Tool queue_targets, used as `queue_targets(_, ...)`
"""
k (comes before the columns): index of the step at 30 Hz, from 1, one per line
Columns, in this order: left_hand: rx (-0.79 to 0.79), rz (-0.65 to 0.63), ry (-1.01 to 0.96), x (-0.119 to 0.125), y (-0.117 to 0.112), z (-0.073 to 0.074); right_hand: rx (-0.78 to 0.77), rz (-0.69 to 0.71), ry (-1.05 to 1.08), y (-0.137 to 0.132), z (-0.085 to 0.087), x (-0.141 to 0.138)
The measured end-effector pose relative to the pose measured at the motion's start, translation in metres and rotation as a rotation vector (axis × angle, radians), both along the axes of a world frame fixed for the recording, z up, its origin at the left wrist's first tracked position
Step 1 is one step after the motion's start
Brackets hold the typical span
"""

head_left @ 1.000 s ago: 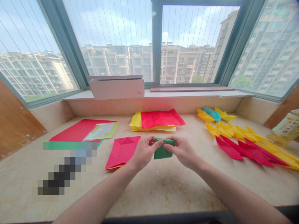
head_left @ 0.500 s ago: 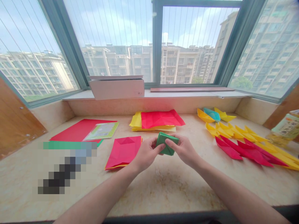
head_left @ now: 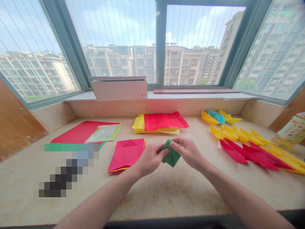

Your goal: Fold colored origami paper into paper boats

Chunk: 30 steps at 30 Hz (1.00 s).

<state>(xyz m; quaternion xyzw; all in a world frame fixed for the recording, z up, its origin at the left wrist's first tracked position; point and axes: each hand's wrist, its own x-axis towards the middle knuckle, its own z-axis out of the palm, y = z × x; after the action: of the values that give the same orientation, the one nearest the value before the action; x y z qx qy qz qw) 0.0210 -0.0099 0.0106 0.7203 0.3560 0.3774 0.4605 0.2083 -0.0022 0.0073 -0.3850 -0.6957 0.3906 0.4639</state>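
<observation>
A small green folded paper (head_left: 172,156) is held between both hands above the stone counter, one corner pointing down toward me. My left hand (head_left: 152,158) is closed on its left side, thumb on the front face. On the right side, my right hand (head_left: 188,151) pinches it near the top edge with the thumb in front; some fingers are hidden behind the paper. Left of the hands lies a stack of creased pink-red paper (head_left: 127,154) with yellow sheets beneath. Behind them is a pile of red paper (head_left: 164,121) over yellow paper (head_left: 139,124).
Yellow paper boats (head_left: 240,133) and red paper boats (head_left: 252,156) stand at the right, with a blue boat (head_left: 216,116) behind. Red sheets (head_left: 73,133) and a clear packet (head_left: 105,133) lie left. A white box (head_left: 120,89) rests on the sill; a container (head_left: 294,128) stands far right.
The green paper has turned in my hands, from a tilted rectangular look to a diamond with a corner down. Both hands stay in nearly the same place.
</observation>
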Motion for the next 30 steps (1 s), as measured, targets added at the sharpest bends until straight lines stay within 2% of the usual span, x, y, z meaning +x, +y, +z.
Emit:
queue_targets(4,-0.015,-0.048,0.025,0.0,-0.003,-0.001,-0.055,0.003,0.081,-0.002,-0.004,0.0)
queue_targets(9,-0.067,-0.145,-0.046,0.0,-0.005,0.001,-0.083,0.015,0.128,-0.003,-0.005,0.0)
queue_targets(13,-0.018,-0.087,0.0,0.002,-0.007,-0.001,-0.015,-0.015,0.06,-0.005,-0.004,-0.004)
queue_targets(17,-0.012,-0.013,0.073,0.005,-0.005,-0.006,-0.014,-0.028,-0.015,-0.006,-0.006,-0.009)
queue_targets(20,-0.05,-0.039,0.074,0.004,-0.003,-0.008,-0.054,-0.004,-0.001,-0.005,-0.01,-0.011)
queue_targets(25,-0.064,-0.111,0.056,0.002,-0.002,-0.006,-0.029,-0.034,-0.003,-0.003,-0.013,-0.01)
queue_targets(30,-0.106,-0.141,0.012,0.002,-0.001,-0.008,-0.028,0.01,-0.01,-0.004,-0.008,-0.007)
